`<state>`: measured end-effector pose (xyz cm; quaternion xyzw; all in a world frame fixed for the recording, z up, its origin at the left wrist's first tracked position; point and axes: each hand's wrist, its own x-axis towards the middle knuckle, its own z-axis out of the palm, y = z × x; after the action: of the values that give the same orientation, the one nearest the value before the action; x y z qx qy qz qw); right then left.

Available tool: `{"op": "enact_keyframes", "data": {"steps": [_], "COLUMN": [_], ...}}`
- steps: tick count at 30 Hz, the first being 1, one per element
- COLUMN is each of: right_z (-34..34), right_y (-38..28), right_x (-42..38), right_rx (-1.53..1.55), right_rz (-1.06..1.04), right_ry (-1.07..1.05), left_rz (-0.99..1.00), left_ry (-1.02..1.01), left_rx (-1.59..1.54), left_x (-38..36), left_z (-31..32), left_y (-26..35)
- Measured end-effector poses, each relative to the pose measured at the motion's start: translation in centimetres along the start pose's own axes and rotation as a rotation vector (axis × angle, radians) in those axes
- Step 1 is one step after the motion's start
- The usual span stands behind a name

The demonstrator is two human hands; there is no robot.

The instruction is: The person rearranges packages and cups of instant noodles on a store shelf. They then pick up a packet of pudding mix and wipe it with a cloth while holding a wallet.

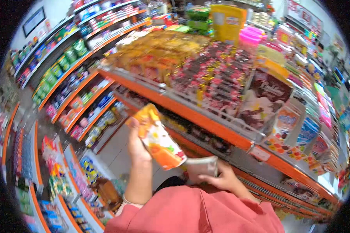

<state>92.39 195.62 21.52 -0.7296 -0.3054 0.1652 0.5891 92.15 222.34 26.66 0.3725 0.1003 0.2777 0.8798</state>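
An orange and white snack pouch (159, 138) is held up by my left hand (138, 145), whose fingers are closed round its left edge. To the right and a little lower, my right hand (223, 176) grips a flat greyish object (202, 167), blurred, perhaps a wallet or phone. The lower right corner of the pouch comes close to that object's left end; whether they touch is unclear. Both hands are in front of the red top I wear.
A shelf with an orange edge (182, 108) runs diagonally ahead, loaded with yellow packets (155, 50), a dark pudding pack (264, 93) and a yellow container (227, 23). More stocked shelves (70, 54) line the left. Tiled floor (114, 151) shows between them.
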Motion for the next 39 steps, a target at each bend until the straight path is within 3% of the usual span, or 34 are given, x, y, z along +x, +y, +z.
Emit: {"op": "enact_keyframes", "data": {"steps": [4,5,7,9,12,15,19,22,25,27,29,30,37,39], "right_z": [3.2,4.4,6.2,9.3,11.3,13.1,15.6,15.7,15.2,17.2,19.8,20.4,18.2,18.9], "right_y": [-1.7,-2.0,-1.1,-0.7,-0.9,-1.5,-0.8,-1.5,-1.7,-3.3,-1.7,-3.1,-4.8,-4.6], "right_x": [3.7,4.9,7.4,8.3,9.5,10.6,12.7,14.3,15.9,16.4,17.2,17.5,18.9,18.4], "right_rx": [0.453,0.438,0.235,0.466,0.41,0.678,0.575,0.216,0.092,-0.018,-0.359,-0.554,-0.585,-0.362], "right_rz": [0.165,0.12,0.195,0.287,0.248,0.385,0.372,0.416,0.102,0.022,-0.174,-0.17,-0.04,-0.025], "right_ry": [0.065,0.022,-0.181,-0.199,-0.187,-0.092,-0.149,0.008,0.31,0.238,0.127,0.173,0.39,0.191], "left_rz": [-0.117,-0.132,-0.036,-0.015,-0.087,-0.198,-0.263,-0.244,-0.247,-0.277,-0.356,-0.35,-0.387,-0.396], "left_ry": [0.055,0.019,0.146,0.23,0.104,-0.033,-0.067,-0.079,-0.146,-0.134,-0.093,-0.123,-0.256,-0.216], "left_rx": [-0.175,-0.167,-0.069,-0.031,-0.036,0.007,-0.122,-0.187,-0.163,-0.121,-0.035,0.005,-0.075,-0.07], "left_x": [-1.1,-1.8,-2.9,-3.5,-2.9,-3.5,-2.7,-1.6,-1.0,-0.7,-0.6,-0.5,1.3,1.5], "left_z": [-7.7,-7.8,-7.6,-7.7,-10.4,-13.1,-15.7,-18.3,-19.8,-20.6,-19.8,-19.8,-21.6,-21.8], "left_y": [-2.7,-2.6,-3.1,-3.2,-1.6,-1.5,-0.6,-0.2,0.5,0.0,0.4,0.6,0.8,0.5]}}
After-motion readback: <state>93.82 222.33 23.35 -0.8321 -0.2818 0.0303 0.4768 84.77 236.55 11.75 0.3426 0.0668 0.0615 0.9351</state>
